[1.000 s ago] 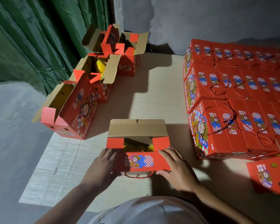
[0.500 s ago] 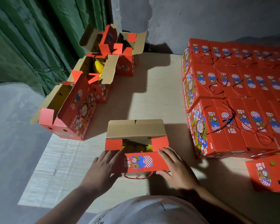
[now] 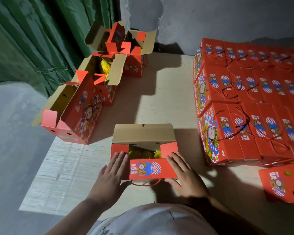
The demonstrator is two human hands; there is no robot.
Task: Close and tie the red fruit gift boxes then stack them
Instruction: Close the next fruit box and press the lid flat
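Your pale wooden table (image 3: 168, 92), open red box (image 3: 144, 160) at its near edge before you, more open boxes (image 3: 85, 109) far left of it, closed tied boxes (image 3: 248, 126) stacked right of it, a lone box (image 3: 282, 184) near right.

Single head-worn wide view, angled steeply down, close above the table (image 3: 161, 102).

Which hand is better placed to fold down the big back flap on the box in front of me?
Probably right: the right hand has fingers nearer the back flap.
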